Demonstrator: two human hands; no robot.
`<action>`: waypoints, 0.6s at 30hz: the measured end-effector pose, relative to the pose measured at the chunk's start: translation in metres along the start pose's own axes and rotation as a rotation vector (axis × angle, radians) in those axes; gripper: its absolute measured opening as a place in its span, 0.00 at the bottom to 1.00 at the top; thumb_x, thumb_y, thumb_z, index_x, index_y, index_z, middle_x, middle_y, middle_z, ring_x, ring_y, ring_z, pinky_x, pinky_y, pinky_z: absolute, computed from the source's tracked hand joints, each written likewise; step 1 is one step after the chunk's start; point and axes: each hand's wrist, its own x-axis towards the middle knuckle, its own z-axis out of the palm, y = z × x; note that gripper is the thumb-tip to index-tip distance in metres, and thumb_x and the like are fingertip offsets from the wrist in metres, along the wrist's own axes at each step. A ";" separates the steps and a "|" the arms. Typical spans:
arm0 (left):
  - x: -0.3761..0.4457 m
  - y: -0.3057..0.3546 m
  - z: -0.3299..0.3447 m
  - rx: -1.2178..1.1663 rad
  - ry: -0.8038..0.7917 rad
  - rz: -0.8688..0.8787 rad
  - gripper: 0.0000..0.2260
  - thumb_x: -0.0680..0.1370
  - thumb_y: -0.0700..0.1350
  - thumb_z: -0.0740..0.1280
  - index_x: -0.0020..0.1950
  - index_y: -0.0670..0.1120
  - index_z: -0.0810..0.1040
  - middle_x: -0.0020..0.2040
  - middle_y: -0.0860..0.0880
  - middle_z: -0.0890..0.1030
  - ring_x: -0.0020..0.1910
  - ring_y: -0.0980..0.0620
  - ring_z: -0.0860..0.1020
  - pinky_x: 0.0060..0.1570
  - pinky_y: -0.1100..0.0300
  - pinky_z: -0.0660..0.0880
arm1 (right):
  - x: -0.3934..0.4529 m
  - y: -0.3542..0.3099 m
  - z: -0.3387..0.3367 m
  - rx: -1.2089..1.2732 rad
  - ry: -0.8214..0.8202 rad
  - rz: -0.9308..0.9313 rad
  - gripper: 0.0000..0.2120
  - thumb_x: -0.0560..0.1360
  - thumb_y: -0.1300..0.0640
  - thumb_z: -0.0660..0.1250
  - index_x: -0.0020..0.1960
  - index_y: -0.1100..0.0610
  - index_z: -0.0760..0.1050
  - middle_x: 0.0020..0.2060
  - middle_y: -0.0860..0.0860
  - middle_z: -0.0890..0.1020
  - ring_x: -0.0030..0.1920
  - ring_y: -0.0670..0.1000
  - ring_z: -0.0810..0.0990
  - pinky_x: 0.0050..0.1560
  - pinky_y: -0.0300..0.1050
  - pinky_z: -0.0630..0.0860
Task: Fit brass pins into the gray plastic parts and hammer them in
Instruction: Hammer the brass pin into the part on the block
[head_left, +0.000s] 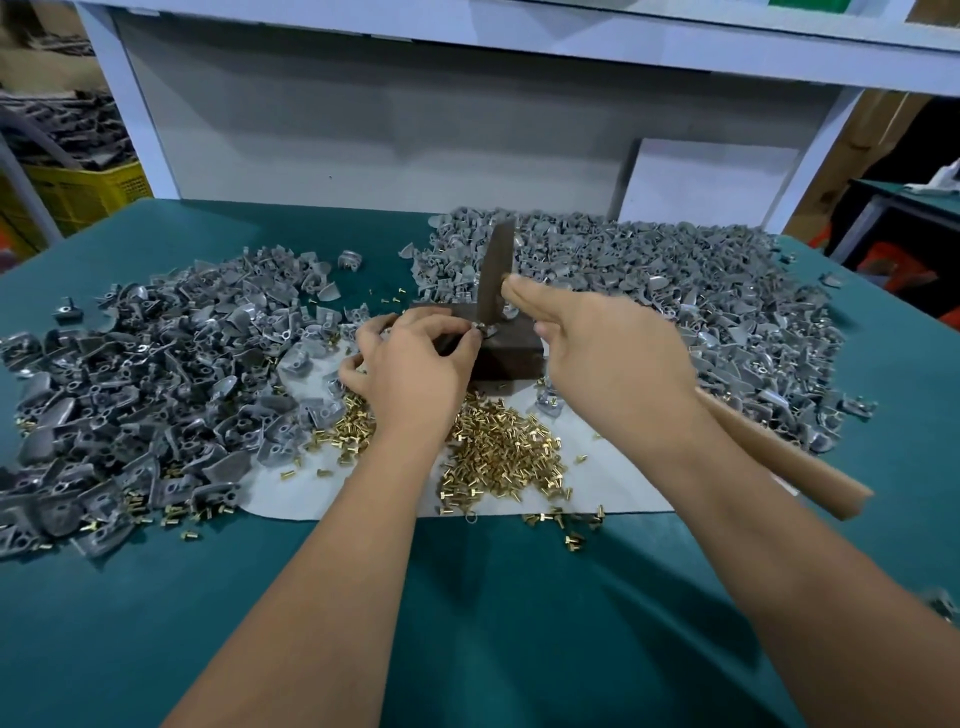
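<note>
Yellow crate (85, 195) — white board (709, 179)

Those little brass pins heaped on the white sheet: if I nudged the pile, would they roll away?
Probably some would. The brass pins look like short round shafts, so they could roll, though their wider heads likely curve them round. Strays already lie off the white sheet, so they seem to scatter easily.

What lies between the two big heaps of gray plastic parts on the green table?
In the head view: a dark block, the left hand and a hammer's dark metal head.
</note>
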 end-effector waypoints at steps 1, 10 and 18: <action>-0.001 0.000 0.000 0.009 0.012 0.021 0.06 0.75 0.59 0.69 0.45 0.60 0.83 0.59 0.65 0.78 0.68 0.51 0.60 0.60 0.48 0.54 | -0.002 0.001 0.000 0.005 -0.016 0.010 0.22 0.81 0.53 0.59 0.70 0.33 0.63 0.51 0.48 0.84 0.48 0.55 0.82 0.42 0.48 0.77; -0.003 0.001 -0.003 0.009 0.011 0.041 0.05 0.76 0.59 0.68 0.45 0.61 0.82 0.58 0.66 0.78 0.67 0.52 0.60 0.55 0.51 0.51 | 0.000 0.009 0.003 0.083 -0.036 0.076 0.21 0.81 0.51 0.59 0.70 0.33 0.64 0.58 0.41 0.81 0.54 0.50 0.81 0.47 0.45 0.77; 0.002 0.005 -0.017 -0.283 -0.131 -0.045 0.12 0.77 0.49 0.70 0.35 0.62 0.76 0.56 0.66 0.75 0.69 0.52 0.59 0.66 0.50 0.53 | 0.003 0.040 0.016 0.455 0.115 0.363 0.21 0.82 0.53 0.58 0.71 0.36 0.64 0.62 0.38 0.77 0.45 0.46 0.79 0.30 0.40 0.68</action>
